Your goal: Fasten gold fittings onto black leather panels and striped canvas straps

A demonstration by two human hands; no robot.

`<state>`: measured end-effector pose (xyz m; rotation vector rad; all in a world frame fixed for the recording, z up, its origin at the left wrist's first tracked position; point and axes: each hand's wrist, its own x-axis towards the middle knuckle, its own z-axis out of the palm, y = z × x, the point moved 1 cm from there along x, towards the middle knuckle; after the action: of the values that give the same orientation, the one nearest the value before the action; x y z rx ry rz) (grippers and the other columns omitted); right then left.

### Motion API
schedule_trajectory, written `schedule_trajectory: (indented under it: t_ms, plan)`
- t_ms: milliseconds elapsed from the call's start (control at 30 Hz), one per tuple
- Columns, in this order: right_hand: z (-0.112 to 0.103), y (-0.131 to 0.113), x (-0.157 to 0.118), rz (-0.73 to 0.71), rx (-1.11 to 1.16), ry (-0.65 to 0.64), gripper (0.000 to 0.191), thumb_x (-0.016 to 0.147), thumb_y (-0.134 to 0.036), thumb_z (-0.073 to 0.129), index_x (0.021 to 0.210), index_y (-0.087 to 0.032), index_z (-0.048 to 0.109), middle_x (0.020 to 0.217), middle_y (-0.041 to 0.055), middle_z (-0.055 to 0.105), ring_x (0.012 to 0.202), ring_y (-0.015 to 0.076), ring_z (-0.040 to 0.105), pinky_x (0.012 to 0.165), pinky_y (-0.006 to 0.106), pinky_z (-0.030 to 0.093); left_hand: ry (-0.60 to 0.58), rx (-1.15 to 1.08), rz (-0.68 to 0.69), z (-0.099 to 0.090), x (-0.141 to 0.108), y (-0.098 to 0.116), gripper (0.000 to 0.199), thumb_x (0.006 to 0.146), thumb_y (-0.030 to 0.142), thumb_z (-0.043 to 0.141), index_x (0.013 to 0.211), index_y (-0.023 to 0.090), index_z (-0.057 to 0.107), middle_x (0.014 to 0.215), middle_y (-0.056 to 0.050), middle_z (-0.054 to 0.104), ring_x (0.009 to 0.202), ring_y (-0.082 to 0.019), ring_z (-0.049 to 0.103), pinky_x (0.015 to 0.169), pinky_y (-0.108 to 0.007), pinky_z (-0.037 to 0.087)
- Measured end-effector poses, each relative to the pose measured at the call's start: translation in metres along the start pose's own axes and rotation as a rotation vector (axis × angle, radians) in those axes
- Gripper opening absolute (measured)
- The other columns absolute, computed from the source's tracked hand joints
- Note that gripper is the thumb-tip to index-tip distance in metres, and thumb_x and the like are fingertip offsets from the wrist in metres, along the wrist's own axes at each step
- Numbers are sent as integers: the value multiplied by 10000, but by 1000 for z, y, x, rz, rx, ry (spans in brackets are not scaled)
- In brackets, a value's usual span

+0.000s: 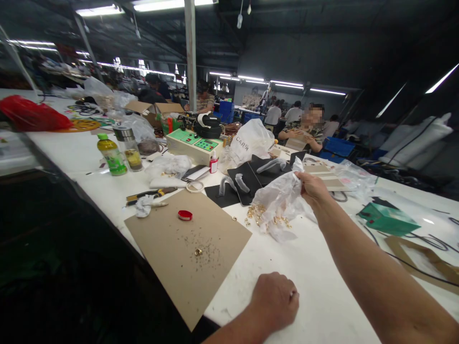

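Note:
My right hand (312, 188) reaches forward and pinches the gathered top of a clear plastic bag (278, 198). Small gold-coloured metal pieces (257, 214) lie inside and around the bag's lower part on the white table. My left hand (275, 300) rests closed on the tabletop near me, fingers curled under; whatever they may hold is hidden. To its left lies a brown cardboard sheet (161, 239) with dark specks, one gold piece (198, 252) and a red ring-shaped item (185, 215) on it.
Pliers (152, 194), a roll of tape (194, 187) and black panels (247, 179) lie beyond the cardboard. Further back stand a green-topped machine (195, 143), a drink bottle (112, 155) and a glass flask (132, 153). At right sits a green box (389, 219) with cables. A person (304, 129) sits across the table.

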<state>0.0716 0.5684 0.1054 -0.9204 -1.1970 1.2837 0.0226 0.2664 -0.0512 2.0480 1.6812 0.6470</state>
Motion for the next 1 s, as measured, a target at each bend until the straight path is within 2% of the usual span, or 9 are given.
schedule_trajectory:
  t_ms: [267, 400, 567, 667, 767, 867, 933, 1000]
  plan:
    - [6, -13, -10, 0, 13, -28, 350, 587, -253, 842, 754, -147, 553, 658, -7, 574, 558, 106, 527, 490, 219, 415, -5, -3, 2, -3, 0, 1, 281, 936, 357, 490, 848, 187, 696, 907, -50, 751, 873, -266, 695, 743, -397, 528]
    - [8, -26, -11, -59, 28, -33, 377, 587, -287, 852, 758, -155, 542, 643, -23, 554, 548, 94, 504, 485, 214, 398, 10, -19, 10, -1, -1, 1, 275, 929, 343, 494, 842, 179, 696, 901, -54, 749, 857, -255, 688, 746, -389, 520]
    - [11, -46, -12, -119, -3, -62, 415, 542, -322, 856, 733, -174, 518, 595, -37, 509, 513, 86, 438, 451, 214, 315, 59, -79, 19, 2, -1, -2, 261, 909, 339, 515, 833, 178, 707, 872, -59, 742, 841, -239, 671, 743, -366, 487]
    - [13, -56, -16, -185, -56, -76, 394, 570, -385, 823, 758, -172, 551, 640, -23, 546, 560, 94, 467, 497, 216, 344, 95, -160, 8, 3, -2, -2, 235, 875, 336, 550, 797, 179, 707, 818, -54, 732, 810, -227, 655, 749, -359, 465]
    - [12, -60, -29, -237, -175, -114, 366, 609, -412, 801, 775, -155, 601, 694, 2, 594, 616, 104, 501, 567, 220, 380, 130, -286, -32, 2, -4, 1, 222, 833, 370, 616, 800, 180, 725, 762, -46, 716, 752, -212, 625, 775, -371, 458]
    - [9, -49, -58, -281, -343, -203, 347, 702, -449, 757, 844, -146, 665, 753, 21, 629, 644, 114, 504, 597, 225, 376, 183, -596, -164, -7, -1, -1, 367, 848, 507, 644, 845, 153, 743, 800, -77, 713, 735, -205, 614, 785, -378, 481]
    - [6, -32, -90, -317, -456, -299, 308, 786, -455, 695, 859, -157, 683, 753, 20, 621, 655, 121, 495, 612, 230, 369, 214, -884, -283, -21, 7, -6, 600, 898, 670, 548, 1083, 128, 729, 1026, -135, 731, 819, -223, 661, 746, -361, 527]
    - [5, -9, -131, -350, -556, -421, 235, 840, -403, 640, 827, -173, 683, 766, 22, 620, 704, 136, 517, 660, 237, 388, 247, -1123, -376, -40, 19, -12, 833, 939, 792, 359, 1407, 132, 560, 1355, -189, 635, 979, -239, 700, 730, -349, 578]
